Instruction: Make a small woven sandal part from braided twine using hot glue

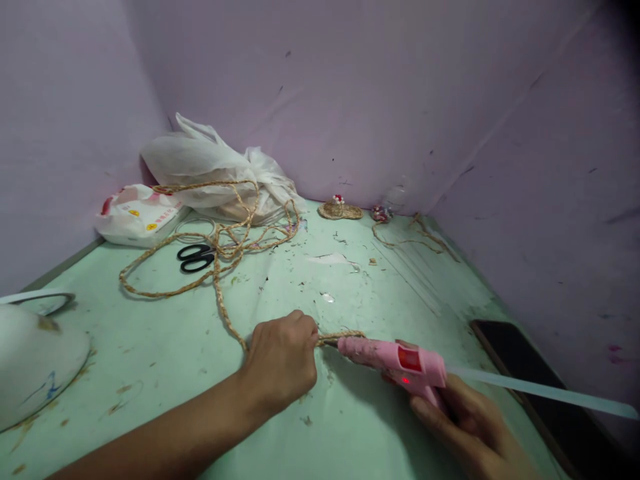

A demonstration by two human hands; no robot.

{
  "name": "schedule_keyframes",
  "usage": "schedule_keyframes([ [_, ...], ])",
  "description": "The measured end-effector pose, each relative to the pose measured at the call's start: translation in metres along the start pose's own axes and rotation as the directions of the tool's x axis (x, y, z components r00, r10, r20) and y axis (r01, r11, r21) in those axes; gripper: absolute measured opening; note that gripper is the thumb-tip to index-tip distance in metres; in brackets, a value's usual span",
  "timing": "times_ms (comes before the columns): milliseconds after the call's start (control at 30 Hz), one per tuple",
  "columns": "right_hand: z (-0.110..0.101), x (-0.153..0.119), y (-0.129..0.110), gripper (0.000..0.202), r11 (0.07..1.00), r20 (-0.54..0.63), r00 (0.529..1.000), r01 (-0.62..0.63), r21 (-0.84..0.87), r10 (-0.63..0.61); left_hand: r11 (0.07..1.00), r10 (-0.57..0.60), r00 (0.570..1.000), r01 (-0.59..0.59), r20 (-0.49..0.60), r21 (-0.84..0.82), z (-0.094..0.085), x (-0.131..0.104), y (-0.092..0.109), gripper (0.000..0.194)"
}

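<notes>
Your left hand (280,360) is closed on the rope (224,311), well in from the back edge of the table (165,360), rope's short end poking out right, roughly in line with the glue gun (383,355) your right hand (473,423) grips, nozzle (331,343) just beside your fist.

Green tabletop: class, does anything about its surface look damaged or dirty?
Yes: a ragged whitish patch lies beyond the left hand, and brownish stains mark the area beside the white rounded object. Both interrupt the otherwise plain green tabletop.
</notes>
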State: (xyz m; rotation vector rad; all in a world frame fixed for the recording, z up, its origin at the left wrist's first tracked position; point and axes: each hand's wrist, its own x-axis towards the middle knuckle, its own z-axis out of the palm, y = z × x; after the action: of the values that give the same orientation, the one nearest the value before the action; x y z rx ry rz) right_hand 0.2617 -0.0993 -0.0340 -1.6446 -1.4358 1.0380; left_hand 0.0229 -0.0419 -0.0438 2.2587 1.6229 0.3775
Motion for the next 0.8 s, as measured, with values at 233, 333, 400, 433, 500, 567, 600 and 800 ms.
schedule_keyframes([
  [233, -0.002, -0.001, 0.009, 0.029, 0.999, 0.091, 0.996, -0.005, -0.041, 0.009, 1.0, 0.017, 1.0, -0.017, -0.011, -0.017, 0.002, 0.0, -0.001, 0.022],
  [333, -0.002, -0.001, 0.011, 0.029, 1.0, 0.054, 0.999, 0.001, -0.011, 0.0, 0.988, -0.016, 0.999, 0.008, -0.049, -0.154, 0.0, 0.001, -0.002, 0.025],
  [400, -0.002, 0.0, 0.011, 0.027, 0.998, 0.033, 0.999, -0.009, 0.062, 0.007, 0.952, -0.056, 0.995, 0.027, -0.087, -0.304, -0.002, 0.003, -0.003, 0.025],
  [433, -0.002, 0.001, 0.01, 0.027, 0.994, 0.026, 1.0, -0.019, 0.108, 0.016, 0.925, -0.082, 0.99, 0.034, -0.112, -0.379, -0.004, 0.005, -0.003, 0.024],
  [500, -0.001, 0.003, 0.006, 0.027, 0.979, 0.025, 0.999, -0.041, 0.198, 0.037, 0.868, -0.119, 0.978, 0.018, -0.173, -0.496, -0.01, 0.009, -0.004, 0.025],
  [567, 0.002, 0.005, 0.001, 0.03, 0.96, 0.046, 0.998, -0.046, 0.277, 0.035, 0.833, -0.082, 0.967, -0.067, -0.242, -0.55, -0.017, 0.014, -0.004, 0.029],
  [600, 0.003, 0.006, -0.002, 0.031, 0.95, 0.054, 0.998, -0.042, 0.31, 0.026, 0.821, -0.034, 0.963, -0.125, -0.267, -0.558, -0.021, 0.016, -0.003, 0.031],
  [800, 0.013, 0.005, -0.016, 0.035, 0.915, 0.053, 0.999, -0.034, 0.401, 0.014, 0.767, 0.169, 0.969, -0.243, -0.179, -0.594, -0.034, 0.017, 0.0, 0.036],
])
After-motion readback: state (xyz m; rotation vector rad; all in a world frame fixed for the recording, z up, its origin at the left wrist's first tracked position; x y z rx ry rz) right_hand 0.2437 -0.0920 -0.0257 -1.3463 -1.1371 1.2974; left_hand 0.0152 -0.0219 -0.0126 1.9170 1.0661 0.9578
